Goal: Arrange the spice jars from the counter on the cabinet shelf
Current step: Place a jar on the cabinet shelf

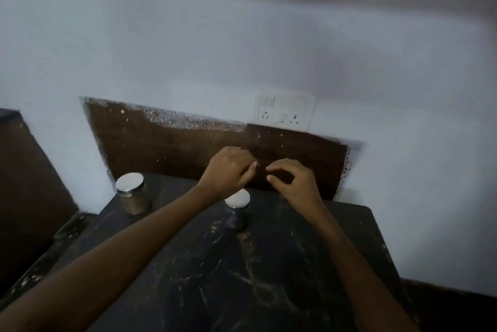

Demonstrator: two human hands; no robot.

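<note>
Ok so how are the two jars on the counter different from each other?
The left jar stands by the counter's back left corner, in full view with pale contents showing; the middle jar looks darker and its contents cannot be made out. The left jar stands apart from both arms, while the left hand and wrist hang right above the middle jar and cover part of its lid. Both are upright with shiny metal lids.

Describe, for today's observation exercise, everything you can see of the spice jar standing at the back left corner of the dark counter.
The left spice jar is a short, round, clear-walled jar, glass by the look of it, with a flat shiny metal lid screwed on. Pale brownish contents show through its wall. It stands upright on the dark marbled counter, near the back left corner by the white wall. Nothing touches it besides the counter; both hands are well away from it.
</note>
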